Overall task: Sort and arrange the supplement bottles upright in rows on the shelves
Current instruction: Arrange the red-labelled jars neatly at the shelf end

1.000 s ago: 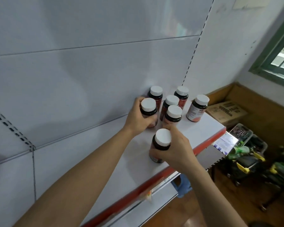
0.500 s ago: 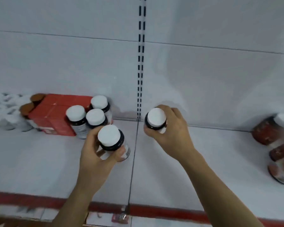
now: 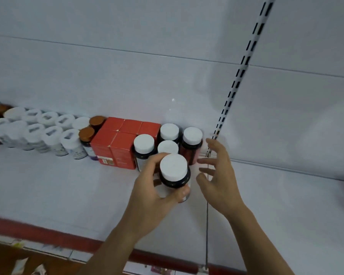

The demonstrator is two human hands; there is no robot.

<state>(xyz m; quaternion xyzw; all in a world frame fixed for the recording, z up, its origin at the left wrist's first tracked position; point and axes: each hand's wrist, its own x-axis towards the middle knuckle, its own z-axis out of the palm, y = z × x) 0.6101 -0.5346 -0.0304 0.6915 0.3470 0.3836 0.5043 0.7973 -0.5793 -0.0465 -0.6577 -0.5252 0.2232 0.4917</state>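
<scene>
My left hand grips a dark supplement bottle with a white cap, held upright just above the white shelf. Behind it stands a cluster of like bottles against the back panel: one at the left, one in the middle, one at the back and a reddish one at the right. My right hand hovers just right of that reddish bottle, fingers spread and holding nothing.
Red boxes stand left of the cluster. Further left are two brown-capped bottles and rows of white bottles. A slotted upright runs up the back panel. The shelf has a red front edge.
My right hand has let go of its bottle, which now stands at the right of the cluster. My left hand has carried its bottle closer to the group. The view has swung left.
</scene>
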